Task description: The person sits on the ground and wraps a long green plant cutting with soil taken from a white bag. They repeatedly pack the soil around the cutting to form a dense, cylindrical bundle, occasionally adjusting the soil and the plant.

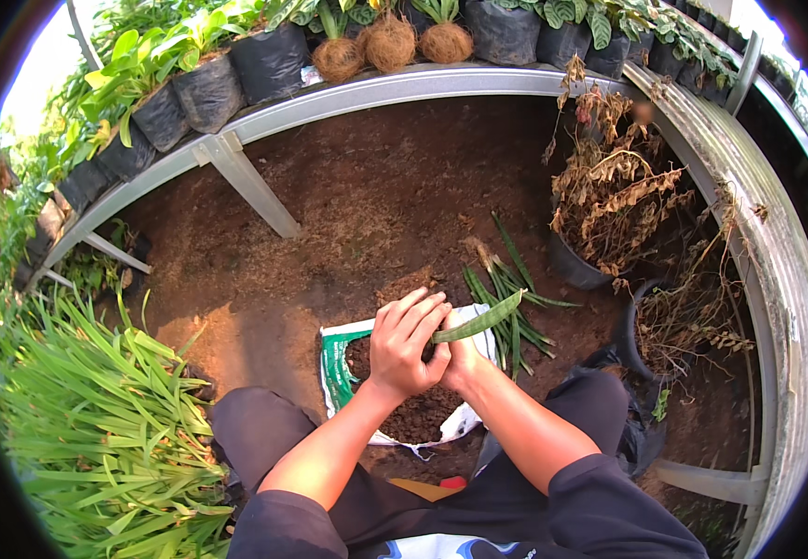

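Observation:
My left hand (404, 342) and my right hand (461, 356) are pressed together over an open sack (334, 363) of dark soil (418, 418). From between them a single green snake plant leaf (484, 320) sticks out to the upper right. Its base is hidden in my palms, and I cannot tell whether soil is packed around it. The left hand lies uppermost and covers much of the right. Beyond the sack, to the right, several more snake plant leaves (509, 300) lie in a loose pile on the ground.
Dense strap-leaved plants (117, 426) crowd the left side. Dried plants stand in a black pot (579, 262) and another pot (631, 335) at right. A metal bench frame (404, 87) curves across the back, carrying black planting bags (268, 56) and fibre-wrapped root balls (386, 43). One support leg (254, 185) reaches the ground.

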`<action>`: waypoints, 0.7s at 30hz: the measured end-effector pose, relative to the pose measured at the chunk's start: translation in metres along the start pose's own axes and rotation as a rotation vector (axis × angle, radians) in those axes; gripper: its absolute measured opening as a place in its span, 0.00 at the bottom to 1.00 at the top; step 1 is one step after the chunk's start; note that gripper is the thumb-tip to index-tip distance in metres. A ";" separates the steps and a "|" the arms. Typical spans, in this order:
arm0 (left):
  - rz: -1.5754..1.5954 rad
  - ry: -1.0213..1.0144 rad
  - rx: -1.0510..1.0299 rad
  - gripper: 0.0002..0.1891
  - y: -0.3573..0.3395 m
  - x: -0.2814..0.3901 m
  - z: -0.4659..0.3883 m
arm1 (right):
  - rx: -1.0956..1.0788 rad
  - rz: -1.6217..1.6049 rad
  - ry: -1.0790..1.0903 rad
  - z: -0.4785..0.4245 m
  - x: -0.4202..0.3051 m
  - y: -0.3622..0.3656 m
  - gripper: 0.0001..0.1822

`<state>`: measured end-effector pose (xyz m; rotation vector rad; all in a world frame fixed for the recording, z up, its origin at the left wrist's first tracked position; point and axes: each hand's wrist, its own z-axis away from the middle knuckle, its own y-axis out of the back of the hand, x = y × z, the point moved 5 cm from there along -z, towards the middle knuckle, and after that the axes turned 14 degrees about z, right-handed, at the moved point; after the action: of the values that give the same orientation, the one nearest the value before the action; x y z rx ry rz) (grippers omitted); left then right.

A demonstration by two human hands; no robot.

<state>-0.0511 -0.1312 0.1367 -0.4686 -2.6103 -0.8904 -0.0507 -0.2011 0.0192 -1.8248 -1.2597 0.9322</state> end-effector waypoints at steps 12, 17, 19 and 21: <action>0.000 0.003 -0.014 0.24 0.001 0.002 0.007 | 0.394 0.310 0.046 0.024 0.011 0.029 0.18; -0.006 -0.050 0.003 0.24 0.007 0.000 0.030 | 0.564 0.661 -0.127 0.048 0.013 0.031 0.19; 0.009 -0.044 0.027 0.24 0.011 0.000 0.037 | 0.722 0.585 -0.265 0.047 0.008 0.001 0.20; 0.019 -0.028 -0.015 0.24 0.012 0.002 0.034 | 0.776 0.569 -0.324 0.039 0.005 -0.022 0.21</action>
<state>-0.0556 -0.1005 0.1186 -0.5122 -2.6224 -0.9038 -0.0932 -0.1848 0.0186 -1.4195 -0.3936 1.7815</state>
